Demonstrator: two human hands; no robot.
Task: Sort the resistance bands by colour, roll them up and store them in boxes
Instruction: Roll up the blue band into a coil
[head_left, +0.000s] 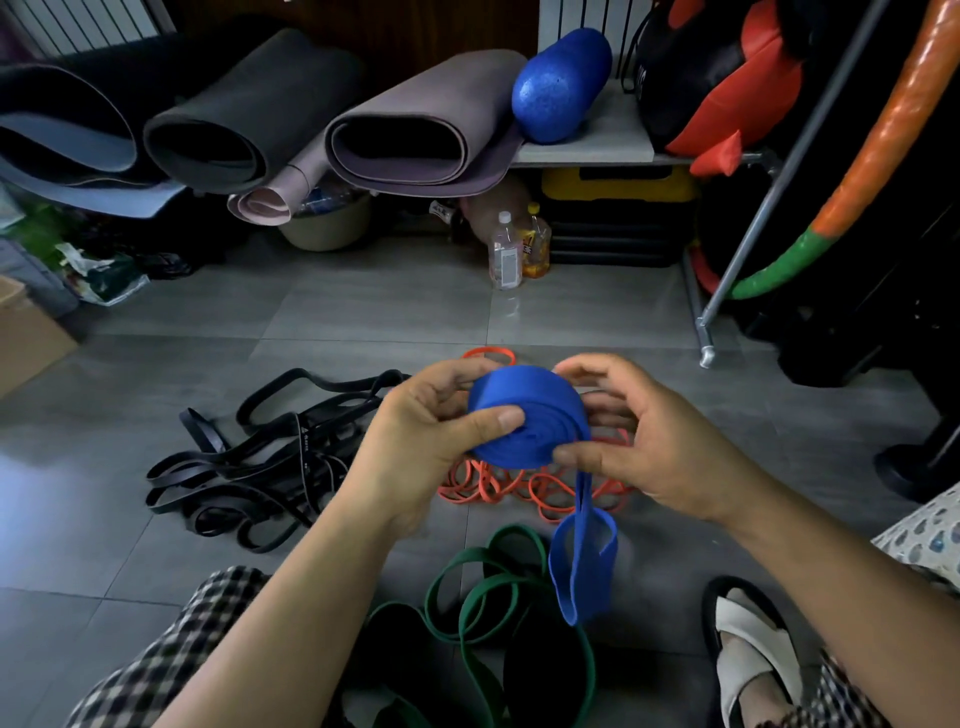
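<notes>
My left hand (431, 431) and right hand (644, 441) both grip the rolled blue band (524, 415), frame centre; its loose tail hangs toward 6 o'clock. Black bands (249, 467) at 9, orange bands (519, 488) beneath the roll, green bands (483, 597) at 6, all on the floor (363, 312).

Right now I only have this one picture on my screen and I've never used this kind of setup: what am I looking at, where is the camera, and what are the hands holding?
There is no machine here. The single picture comes from a camera worn on a person's head, looking forward and down at their own two bare hands. The left hand and right hand together grip a blue band, mostly wound into a roll, with a loose loop dangling below it. On the grey tiled floor lie separate piles: black bands to the left, orange bands behind the hands, green bands nearest the person. Rolled mats sit on a shelf behind. A cardboard box shows at the left edge.
</notes>
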